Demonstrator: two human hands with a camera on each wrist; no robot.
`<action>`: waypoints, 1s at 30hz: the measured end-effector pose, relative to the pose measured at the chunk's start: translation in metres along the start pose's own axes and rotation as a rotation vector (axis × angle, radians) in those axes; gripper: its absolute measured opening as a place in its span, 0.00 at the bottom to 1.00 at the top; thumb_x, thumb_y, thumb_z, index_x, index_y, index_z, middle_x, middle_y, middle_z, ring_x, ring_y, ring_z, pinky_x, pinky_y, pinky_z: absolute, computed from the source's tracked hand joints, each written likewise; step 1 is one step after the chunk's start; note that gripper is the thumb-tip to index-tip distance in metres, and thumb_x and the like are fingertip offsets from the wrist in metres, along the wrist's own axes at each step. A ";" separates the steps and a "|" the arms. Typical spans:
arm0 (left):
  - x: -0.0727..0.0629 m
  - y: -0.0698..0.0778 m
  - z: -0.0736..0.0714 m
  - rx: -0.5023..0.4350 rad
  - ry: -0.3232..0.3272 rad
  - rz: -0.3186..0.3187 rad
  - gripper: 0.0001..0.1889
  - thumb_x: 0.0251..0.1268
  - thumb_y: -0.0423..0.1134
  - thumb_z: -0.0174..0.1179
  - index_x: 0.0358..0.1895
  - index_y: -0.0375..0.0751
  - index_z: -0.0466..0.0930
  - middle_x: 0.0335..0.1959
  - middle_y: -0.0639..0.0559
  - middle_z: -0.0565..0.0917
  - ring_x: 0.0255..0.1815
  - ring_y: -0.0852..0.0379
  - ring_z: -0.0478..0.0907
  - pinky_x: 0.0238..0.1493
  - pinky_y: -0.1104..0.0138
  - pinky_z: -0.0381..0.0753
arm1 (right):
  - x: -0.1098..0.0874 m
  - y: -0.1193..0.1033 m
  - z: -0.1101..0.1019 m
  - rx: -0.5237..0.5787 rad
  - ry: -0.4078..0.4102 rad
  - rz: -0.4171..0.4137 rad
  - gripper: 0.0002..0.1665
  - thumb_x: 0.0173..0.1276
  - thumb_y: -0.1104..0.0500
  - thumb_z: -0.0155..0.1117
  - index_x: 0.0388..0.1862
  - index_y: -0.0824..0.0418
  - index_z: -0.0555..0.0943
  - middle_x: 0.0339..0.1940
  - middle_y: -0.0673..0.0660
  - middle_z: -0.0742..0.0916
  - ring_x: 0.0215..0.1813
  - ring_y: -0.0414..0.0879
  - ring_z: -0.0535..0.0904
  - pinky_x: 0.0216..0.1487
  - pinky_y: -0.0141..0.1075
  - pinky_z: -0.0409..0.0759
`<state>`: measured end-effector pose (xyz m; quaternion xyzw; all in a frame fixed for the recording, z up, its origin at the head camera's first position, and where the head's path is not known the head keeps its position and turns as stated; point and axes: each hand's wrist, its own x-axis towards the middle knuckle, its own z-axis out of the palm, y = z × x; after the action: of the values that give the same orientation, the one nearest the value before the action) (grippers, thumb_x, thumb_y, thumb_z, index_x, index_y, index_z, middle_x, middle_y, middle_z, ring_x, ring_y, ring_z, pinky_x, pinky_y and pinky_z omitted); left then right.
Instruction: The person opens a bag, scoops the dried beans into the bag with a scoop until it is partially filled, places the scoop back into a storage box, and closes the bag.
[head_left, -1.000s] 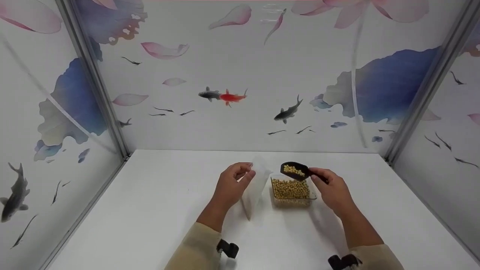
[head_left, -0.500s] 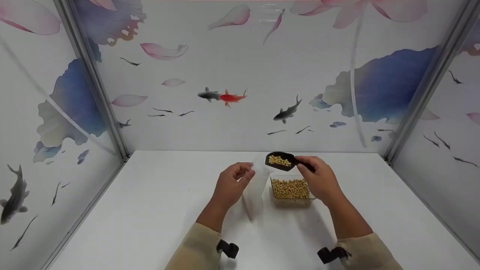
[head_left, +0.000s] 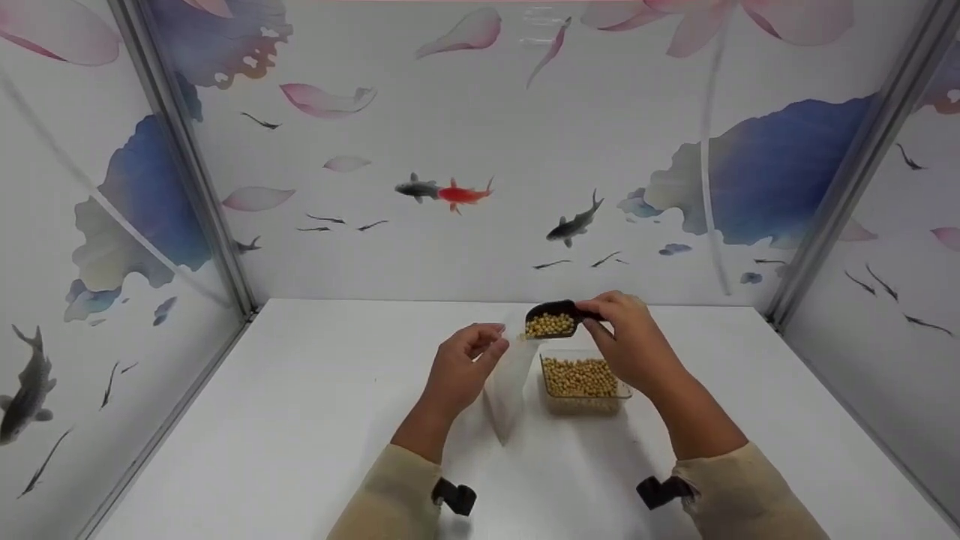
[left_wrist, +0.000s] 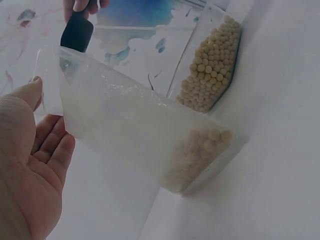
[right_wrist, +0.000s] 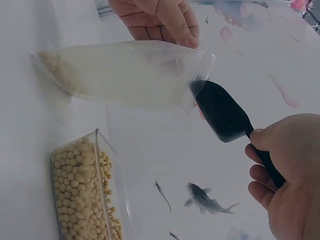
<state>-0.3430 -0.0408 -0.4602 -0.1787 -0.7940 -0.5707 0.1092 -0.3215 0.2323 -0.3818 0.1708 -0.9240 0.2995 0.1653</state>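
Observation:
My left hand [head_left: 466, 367] pinches the upper edge of a translucent plastic bag [left_wrist: 115, 105] between thumb and fingers, its mouth up. Soybeans [left_wrist: 197, 155] lie in the bottom of the bag, showing through its wall. With my right hand [head_left: 634, 341] I grip the handle of a black scoop [right_wrist: 222, 112], tilted so that its tip sits inside the bag's mouth. More soybeans [head_left: 550, 325] rest in the scoop, close to its front lip. Below the scoop stands a clear rectangular container [head_left: 589, 409], filled with soybeans.
Both hands work over a white table [head_left: 300, 427]. A white back panel [head_left: 480, 262] printed with fish and petals closes off the far side, and similar panels with metal posts [head_left: 202, 195] stand left and right.
My right hand has carried the loaded scoop left and up from over the container to the bag's mouth and tipped it there. The left hand stays in place with the bag.

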 end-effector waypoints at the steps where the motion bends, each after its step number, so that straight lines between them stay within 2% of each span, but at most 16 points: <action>1: 0.000 0.000 0.000 -0.001 -0.002 -0.003 0.12 0.78 0.57 0.64 0.47 0.55 0.84 0.65 0.59 0.86 0.68 0.57 0.83 0.74 0.58 0.82 | 0.001 -0.001 -0.001 -0.020 0.000 -0.015 0.18 0.84 0.60 0.61 0.67 0.60 0.84 0.59 0.60 0.86 0.66 0.61 0.77 0.67 0.59 0.80; 7: 0.000 0.000 0.001 -0.012 0.002 -0.014 0.08 0.79 0.53 0.64 0.47 0.56 0.84 0.66 0.59 0.86 0.68 0.56 0.83 0.74 0.57 0.82 | 0.002 -0.004 -0.005 -0.070 0.035 -0.071 0.18 0.84 0.60 0.61 0.67 0.60 0.85 0.59 0.60 0.86 0.65 0.61 0.77 0.66 0.59 0.80; 15: 0.001 0.000 0.002 -0.008 0.014 -0.028 0.09 0.78 0.55 0.65 0.49 0.57 0.84 0.67 0.60 0.85 0.68 0.57 0.83 0.74 0.56 0.82 | -0.001 0.000 -0.007 -0.055 0.110 -0.133 0.17 0.81 0.64 0.64 0.64 0.61 0.86 0.57 0.61 0.87 0.64 0.61 0.78 0.64 0.57 0.81; 24: 0.001 -0.001 0.001 -0.004 0.016 -0.033 0.09 0.79 0.53 0.64 0.49 0.56 0.84 0.67 0.59 0.85 0.68 0.56 0.83 0.74 0.57 0.82 | -0.004 0.009 -0.010 -0.054 0.143 -0.145 0.17 0.79 0.65 0.66 0.64 0.60 0.86 0.56 0.59 0.87 0.62 0.59 0.79 0.64 0.57 0.82; 30: 0.001 -0.003 0.000 0.004 0.009 -0.041 0.13 0.76 0.60 0.65 0.49 0.57 0.84 0.67 0.61 0.85 0.69 0.58 0.82 0.75 0.59 0.81 | -0.007 0.013 -0.009 -0.031 0.153 -0.150 0.17 0.79 0.65 0.66 0.64 0.60 0.87 0.55 0.59 0.88 0.63 0.60 0.79 0.65 0.58 0.80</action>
<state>-0.3446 -0.0415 -0.4623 -0.1594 -0.7981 -0.5722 0.1014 -0.3190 0.2491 -0.3837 0.2137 -0.8978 0.2843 0.2598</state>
